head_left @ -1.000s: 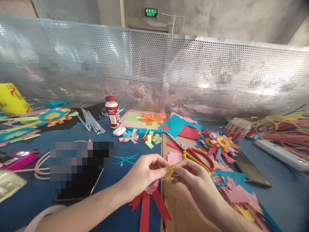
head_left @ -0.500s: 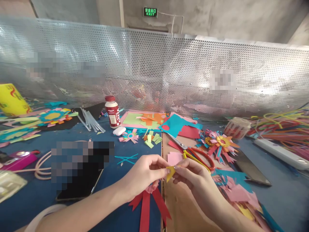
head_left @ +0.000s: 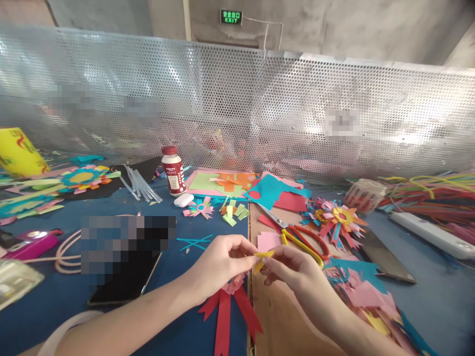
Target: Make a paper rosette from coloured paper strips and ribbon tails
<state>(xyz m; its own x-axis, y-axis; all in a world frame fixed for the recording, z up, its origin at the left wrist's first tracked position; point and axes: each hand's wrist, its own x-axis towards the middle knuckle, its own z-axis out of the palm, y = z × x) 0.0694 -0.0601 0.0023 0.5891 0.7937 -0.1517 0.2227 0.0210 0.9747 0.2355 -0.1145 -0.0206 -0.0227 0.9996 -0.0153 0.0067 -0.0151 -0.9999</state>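
A small piece of yellow paper [head_left: 262,258], folded or bent, is pinched between my two hands. The fingertips of my left hand [head_left: 229,259] close on its left side, and those of my right hand [head_left: 291,267] grip the right. Under my left hand lies a pink paper rosette [head_left: 233,284], partly hidden, with red paper tails [head_left: 223,319] spreading toward me. Just beyond my right hand are scissors [head_left: 302,240] with red and yellow handles, beside small pink paper squares [head_left: 268,241].
Cut paper sheets [head_left: 270,190] lie toward the back before a perforated metal panel [head_left: 222,104]. A bottle [head_left: 172,170] stands near a white earbud case [head_left: 184,200]. A phone [head_left: 129,272] lies left, another phone [head_left: 388,257] right. Finished paper flowers [head_left: 339,217] and scraps [head_left: 365,291] sit at the right.
The yellow paper has turned and now shows a wider, flatter top edge between my fingertips. My right-hand fingers have shifted slightly around it; my left hand has barely moved.
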